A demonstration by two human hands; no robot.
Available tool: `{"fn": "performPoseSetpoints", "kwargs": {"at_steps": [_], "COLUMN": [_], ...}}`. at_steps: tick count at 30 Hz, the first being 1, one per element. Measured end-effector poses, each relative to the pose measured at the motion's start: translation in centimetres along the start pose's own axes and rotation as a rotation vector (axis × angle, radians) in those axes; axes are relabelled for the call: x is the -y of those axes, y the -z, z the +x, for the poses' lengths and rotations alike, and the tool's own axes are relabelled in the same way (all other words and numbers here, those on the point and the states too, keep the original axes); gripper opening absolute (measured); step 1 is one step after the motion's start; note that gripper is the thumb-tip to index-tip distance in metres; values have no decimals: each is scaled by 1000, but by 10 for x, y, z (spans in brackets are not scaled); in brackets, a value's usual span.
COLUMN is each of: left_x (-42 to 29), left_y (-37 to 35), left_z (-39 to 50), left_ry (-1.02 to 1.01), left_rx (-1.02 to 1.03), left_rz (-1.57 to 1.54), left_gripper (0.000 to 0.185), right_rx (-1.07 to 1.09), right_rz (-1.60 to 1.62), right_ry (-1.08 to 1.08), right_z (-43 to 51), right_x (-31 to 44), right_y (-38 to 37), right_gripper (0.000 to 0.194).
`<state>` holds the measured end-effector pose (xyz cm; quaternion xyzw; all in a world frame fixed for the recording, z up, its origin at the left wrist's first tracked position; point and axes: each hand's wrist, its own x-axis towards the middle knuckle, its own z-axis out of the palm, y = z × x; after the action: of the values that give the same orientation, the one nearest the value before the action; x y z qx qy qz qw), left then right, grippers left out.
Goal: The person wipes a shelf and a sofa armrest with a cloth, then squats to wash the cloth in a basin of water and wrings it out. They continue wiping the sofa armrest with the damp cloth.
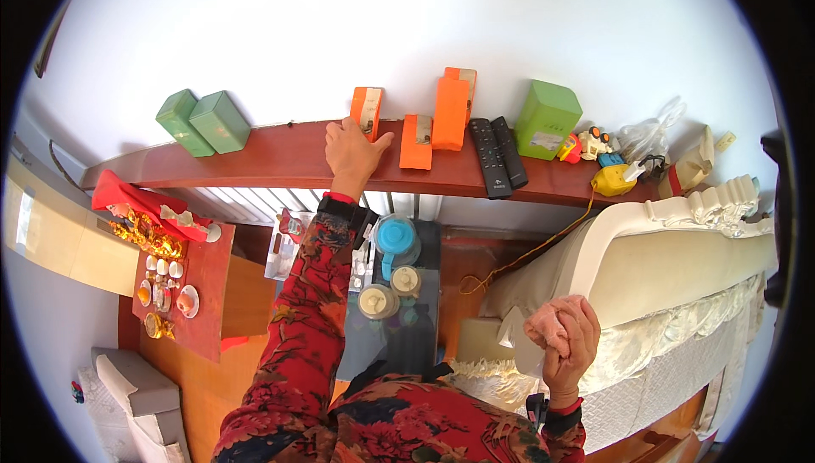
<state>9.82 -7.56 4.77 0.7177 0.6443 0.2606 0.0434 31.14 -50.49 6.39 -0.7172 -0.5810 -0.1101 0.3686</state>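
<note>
My left hand (355, 148) reaches over a dark red shelf (286, 156) against the wall, its fingers at the lower part of an orange box (366, 106); whether they grip it I cannot tell. To the right of that hand stand more orange boxes (451, 113), a small one (416, 145) in front. Bunched in my right hand (570, 348) is a pink cloth (552, 326), held above the corner of a cream bed. Two black remote controls (490, 160) lie beside a green box (547, 120). Two green tins (219, 122) are on the shelf's left part.
Below the shelf, a dark glass table (395, 348) bears a blue-lidded jug (396, 237) and lidded jars (377, 302). Toys, a yellow power socket (614, 180) and its cord are at right, near the carved headboard (694, 208). A red altar table (207, 329) stands left.
</note>
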Motion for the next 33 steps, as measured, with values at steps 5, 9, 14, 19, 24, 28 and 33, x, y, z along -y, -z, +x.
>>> {"fn": "performPoseSetpoints", "kwargs": {"at_steps": [5, 9, 14, 19, 24, 28, 33], "left_x": [4, -15, -54, -64, -62, -47, 12], "left_y": [14, 30, 31, 22, 1, -2, 23], "left_z": [2, -6, -17, -32, -49, -44, -37], "left_ry": [11, -2, -48, -68, -177, -150, -127], "left_rx": [70, 214, 312, 326, 184, 176, 109], "left_rz": [-127, -202, -169, -95, -51, -67, -51], "left_gripper": [68, 67, 80, 86, 74, 66, 73], "right_rx": [7, 4, 1, -12, -10, -3, 4], "right_rz": [19, 9, 25, -19, 20, -10, -14], "right_ry": [-1, -3, 2, 24, 23, 19, 11], "right_z": [-2, -2, -2, -1, -1, -3, -6], "right_x": [-3, -2, -2, -1, -1, -3, -5], "right_y": [-1, -1, 0, 0, 0, -2, -2], "right_gripper": [25, 24, 24, 23, 24, 27, 29]}}
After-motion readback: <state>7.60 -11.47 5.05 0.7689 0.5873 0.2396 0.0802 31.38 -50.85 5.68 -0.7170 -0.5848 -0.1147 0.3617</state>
